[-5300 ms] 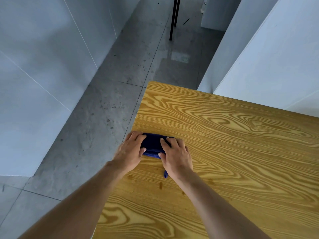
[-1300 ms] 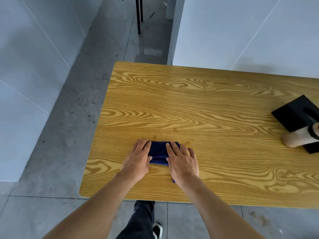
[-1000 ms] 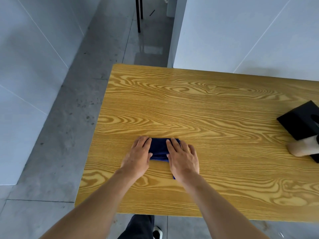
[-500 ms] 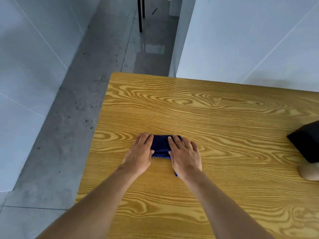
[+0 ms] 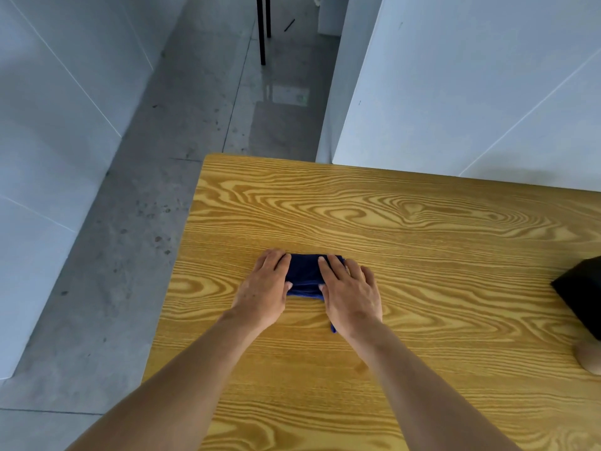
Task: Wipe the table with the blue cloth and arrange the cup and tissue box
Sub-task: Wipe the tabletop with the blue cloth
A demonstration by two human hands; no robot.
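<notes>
A folded dark blue cloth lies on the wooden table, near its left end. My left hand presses flat on the cloth's left side and my right hand presses flat on its right side, so both palms cover much of it. At the right edge of the view sit a black tissue box and, just in front of it, part of a beige cup lying on the table; both are cut off by the frame.
The table's left edge drops to a grey concrete floor. White panels stand on the left and behind the table. Black metal legs stand far back on the floor.
Both hands have pushed the cloth away from me across the table, from near the front edge toward the middle. The view has tilted forward, so the tissue box and cup sit further right.
</notes>
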